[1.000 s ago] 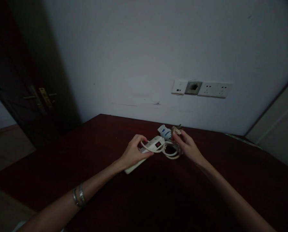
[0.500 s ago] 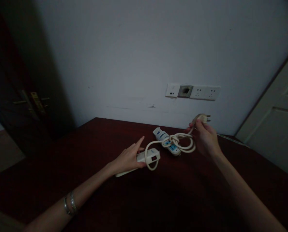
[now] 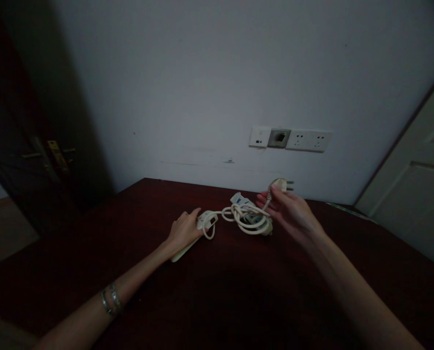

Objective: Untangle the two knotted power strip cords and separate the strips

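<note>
— What is the left hand (image 3: pixel 182 232) on?

— A long, flat, off-white power strip (image 3: pixel 196 236) lying on the dark red-brown wooden table (image 3: pixel 238 291). The hand presses down on its middle, fingers curled over it, so only the two ends show. A small dark switch sits at the far end.

— And the right hand (image 3: pixel 287 214)?

— It pinches the cream plug (image 3: pixel 280 184) between thumb and fingertips, raised above the table, metal prongs pointing right. The smooth, round cable (image 3: pixel 238 216) runs down from it, knotted into loose loops between the hands, and ends at the strip.

— Anything under the loops?

— A second strip with blue sockets (image 3: pixel 248 214), mostly hidden by the cable.

— Any writing?

— None that can be read; the room is dim. On the matte white wall sits a row of wall sockets (image 3: pixel 291 139), the middle plate grey.
</note>
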A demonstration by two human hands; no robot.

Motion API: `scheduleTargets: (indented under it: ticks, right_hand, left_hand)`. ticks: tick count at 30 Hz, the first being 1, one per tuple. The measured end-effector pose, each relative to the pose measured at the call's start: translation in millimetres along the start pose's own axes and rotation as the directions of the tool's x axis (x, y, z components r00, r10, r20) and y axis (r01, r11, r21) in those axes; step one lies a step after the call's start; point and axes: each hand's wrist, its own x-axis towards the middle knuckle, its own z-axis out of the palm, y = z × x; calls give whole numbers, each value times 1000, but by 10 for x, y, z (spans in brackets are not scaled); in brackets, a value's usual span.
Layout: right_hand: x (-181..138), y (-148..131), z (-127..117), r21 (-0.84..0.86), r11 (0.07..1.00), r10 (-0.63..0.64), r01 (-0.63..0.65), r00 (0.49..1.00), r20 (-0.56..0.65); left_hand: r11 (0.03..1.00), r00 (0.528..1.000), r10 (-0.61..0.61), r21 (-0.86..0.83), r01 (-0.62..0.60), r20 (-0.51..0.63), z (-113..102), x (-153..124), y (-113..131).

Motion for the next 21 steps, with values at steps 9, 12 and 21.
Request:
scheduleTargets:
  ticks: [9, 12, 21]
  right_hand:
    - [104, 350, 48, -245, 964, -55, 104, 978, 199]
    - [164, 494, 195, -299, 939, -71, 171, 946, 317]
    - [209, 964, 391, -602, 267, -172, 752, 652, 738]
  left_hand:
    - [992, 989, -124, -4, 124, -75, -48, 230, -303]
    - [992, 988, -129, -3, 129, -86, -54, 246, -361]
    - [985, 982, -171, 21, 173, -77, -83, 347, -559]
